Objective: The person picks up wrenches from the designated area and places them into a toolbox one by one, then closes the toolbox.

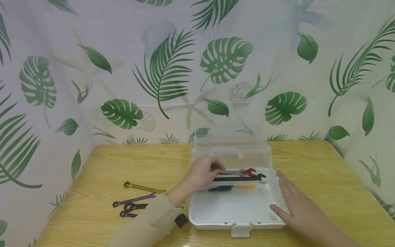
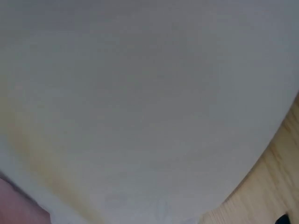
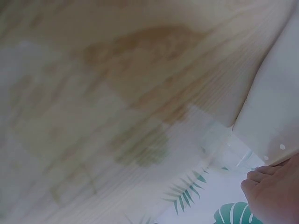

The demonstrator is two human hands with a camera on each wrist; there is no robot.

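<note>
My left hand [image 1: 202,171] reaches over the back of a white toolbox [image 1: 231,209] and pinches a silver-grey wrench [image 1: 232,172] by its left end. Just past that wrench, a red open-ended wrench head [image 1: 250,171] shows; the rest of it is hidden. A black wrench [image 1: 239,178] lies in front, along the back compartment. In the main compartment are a black-handled tool [image 1: 220,188] and an orange strip [image 1: 247,186]. My right hand [image 1: 293,202] rests against the box's right wall, fingers extended and thumb over the rim. Pale fabric fills most of the left wrist view.
Left of the box on the wooden table [image 1: 102,171] lie a gold wrench [image 1: 145,187], purple wrenches [image 1: 134,199] and a black wrench [image 1: 131,207], partly behind the left sleeve. The clear lid [image 1: 229,147] stands raised at the back, before a leaf-patterned cloth [image 1: 172,103]. A latch [image 1: 240,231] projects in front.
</note>
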